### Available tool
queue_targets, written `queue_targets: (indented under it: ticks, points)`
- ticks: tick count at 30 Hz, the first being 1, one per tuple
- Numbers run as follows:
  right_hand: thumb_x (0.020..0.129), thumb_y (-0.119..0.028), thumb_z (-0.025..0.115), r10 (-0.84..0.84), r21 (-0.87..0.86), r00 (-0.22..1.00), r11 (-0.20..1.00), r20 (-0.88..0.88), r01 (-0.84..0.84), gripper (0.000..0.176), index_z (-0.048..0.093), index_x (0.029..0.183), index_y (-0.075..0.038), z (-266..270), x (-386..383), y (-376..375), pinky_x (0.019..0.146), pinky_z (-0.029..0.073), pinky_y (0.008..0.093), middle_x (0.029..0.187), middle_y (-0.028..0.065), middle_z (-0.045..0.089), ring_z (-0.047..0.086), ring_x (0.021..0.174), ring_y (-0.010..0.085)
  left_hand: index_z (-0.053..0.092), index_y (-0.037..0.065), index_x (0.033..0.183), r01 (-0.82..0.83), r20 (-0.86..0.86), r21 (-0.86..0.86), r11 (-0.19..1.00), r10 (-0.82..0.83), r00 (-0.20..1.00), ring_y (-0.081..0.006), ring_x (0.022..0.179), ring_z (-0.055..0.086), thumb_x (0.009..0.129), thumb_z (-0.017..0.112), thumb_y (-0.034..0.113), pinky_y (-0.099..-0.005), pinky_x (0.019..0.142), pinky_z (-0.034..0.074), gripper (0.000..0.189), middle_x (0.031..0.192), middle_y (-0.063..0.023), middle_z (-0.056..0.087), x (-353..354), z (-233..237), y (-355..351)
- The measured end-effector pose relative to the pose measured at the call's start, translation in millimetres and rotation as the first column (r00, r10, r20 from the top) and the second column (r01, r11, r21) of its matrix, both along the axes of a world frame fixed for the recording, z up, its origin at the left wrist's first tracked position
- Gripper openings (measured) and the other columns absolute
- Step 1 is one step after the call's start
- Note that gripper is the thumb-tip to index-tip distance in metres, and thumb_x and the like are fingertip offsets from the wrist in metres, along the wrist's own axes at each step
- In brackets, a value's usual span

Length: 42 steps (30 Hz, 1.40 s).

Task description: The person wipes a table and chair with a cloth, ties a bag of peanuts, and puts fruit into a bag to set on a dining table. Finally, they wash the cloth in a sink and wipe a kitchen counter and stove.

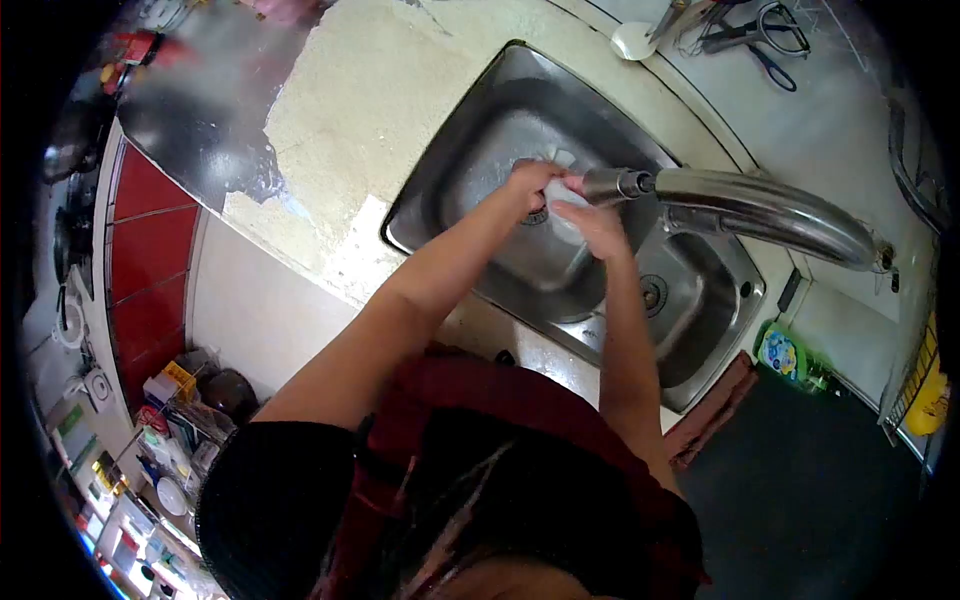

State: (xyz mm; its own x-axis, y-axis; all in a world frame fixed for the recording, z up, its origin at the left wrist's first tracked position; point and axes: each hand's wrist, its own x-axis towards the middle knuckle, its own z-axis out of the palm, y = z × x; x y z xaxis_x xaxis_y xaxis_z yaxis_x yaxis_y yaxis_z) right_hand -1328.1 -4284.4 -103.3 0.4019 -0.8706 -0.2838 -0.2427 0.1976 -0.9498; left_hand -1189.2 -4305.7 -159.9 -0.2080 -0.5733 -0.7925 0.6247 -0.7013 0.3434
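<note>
Both hands are over the larger basin of the steel sink (450, 150), just below the head of the metal faucet (780, 212). My left hand (530, 187) has its fingers curled around the left side of a small white object (566, 205). On the other side, my right hand (595, 226) presses its fingers on the same white object. What the object is cannot be made out. Water and a drain lie beneath the hands, partly hidden by them.
A smaller basin (690, 300) adjoins on the right. Scissors (765, 40) and a white ladle (634, 41) hang behind the sink. A green packet (780, 355) and a brown cloth (712, 410) are at the right edge. Worn counter (340, 130) extends left.
</note>
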Motion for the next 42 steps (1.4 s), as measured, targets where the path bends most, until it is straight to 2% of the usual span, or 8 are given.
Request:
queue_targets:
  ticks: [12,15,20,30,33,35,37,42]
  points:
    - [0.084,-0.019,0.060,-0.195,-0.437,0.934,0.898,-0.301,0.047,0.014,0.061,0.087,-0.005,4,28,-49,0.070,0.046,0.0284,0.076,0.0052,0.061,0.058,0.077,0.0141,0.053,0.009,0.112,0.369,-0.028,-0.430,0.824,-0.421,0.907,-0.0176,0.085,0.058,0.089,0.046,0.053,-0.0337,0.067,0.048,0.050,0.103,-0.0044,0.059,16,16,29]
    - [0.084,-0.025,0.058,-0.140,-0.538,0.608,0.645,-0.781,-0.543,0.021,0.060,0.087,-0.004,39,7,-65,0.082,0.044,0.0459,0.089,0.0072,0.061,0.057,0.090,0.0280,0.051,0.008,0.115,0.255,-0.047,-0.495,0.831,-0.319,0.946,-0.0209,0.087,0.059,0.090,0.047,0.050,-0.0353,0.066,0.050,0.049,0.106,-0.0068,0.059,6,19,26]
    - [0.083,-0.017,0.052,-0.481,-0.595,0.457,0.179,-0.748,-0.784,0.017,0.060,0.087,-0.004,41,-71,-89,0.099,0.029,0.0549,0.094,0.0151,0.060,0.050,0.108,0.0339,0.049,0.009,0.117,-0.094,-0.404,-0.151,0.984,0.025,0.915,-0.0249,0.094,0.060,0.090,0.042,0.052,-0.0413,0.076,0.052,0.051,0.104,-0.0098,0.061,-19,47,19]
    - [0.082,-0.017,0.051,-0.569,-0.651,0.456,0.194,-0.684,-0.734,0.025,0.055,0.103,-0.004,71,-80,-77,0.103,0.027,0.0500,0.107,0.0168,0.059,0.050,0.109,0.0371,0.053,0.011,0.107,-0.170,-0.587,-0.216,0.962,0.011,0.810,-0.0190,0.076,0.059,0.091,0.039,0.053,-0.0270,0.062,0.051,0.048,0.089,-0.0101,0.061,-5,50,50]
    - [0.080,-0.023,0.058,-0.382,-0.642,0.516,0.496,-0.766,-0.585,0.038,0.054,0.114,-0.006,50,-63,-54,0.096,0.036,0.0451,0.122,0.0182,0.050,0.045,0.117,0.0332,0.050,0.008,0.114,-0.182,-0.599,-0.144,0.973,0.061,0.799,-0.0169,0.070,0.059,0.090,0.043,0.051,-0.0284,0.055,0.049,0.050,0.093,-0.0106,0.060,-1,56,56]
    - [0.086,-0.024,0.053,-0.243,-0.630,0.679,0.663,-0.693,-0.406,0.043,0.046,0.125,-0.007,7,-61,-18,0.093,0.039,0.0398,0.128,0.0142,0.046,0.047,0.114,0.0293,0.049,0.005,0.115,-0.234,-0.627,-0.150,0.961,0.091,0.774,-0.0169,0.070,0.059,0.090,0.044,0.050,-0.0276,0.057,0.050,0.051,0.094,-0.0111,0.059,-2,58,69]
    - [0.089,-0.023,0.050,-0.260,0.181,0.950,0.956,0.171,0.229,0.052,0.032,0.136,-0.009,-39,-50,14,0.092,0.041,0.0420,0.134,0.0121,0.041,0.051,0.110,0.0265,0.048,0.003,0.116,-0.256,-0.675,-0.114,0.960,0.114,0.729,-0.0181,0.070,0.059,0.090,0.046,0.047,-0.0272,0.060,0.051,0.051,0.095,-0.0116,0.059,-5,57,83]
    - [0.087,-0.020,0.052,-0.294,0.441,0.588,0.889,0.753,-0.121,0.059,0.026,0.139,-0.009,12,22,54,0.084,0.047,0.0362,0.125,0.0130,0.045,0.054,0.099,0.0232,0.055,0.011,0.107,-0.272,-0.666,-0.183,0.945,0.084,0.741,-0.0168,0.080,0.060,0.087,0.054,0.043,-0.0268,0.065,0.052,0.038,0.096,-0.0058,0.060,-20,63,135]
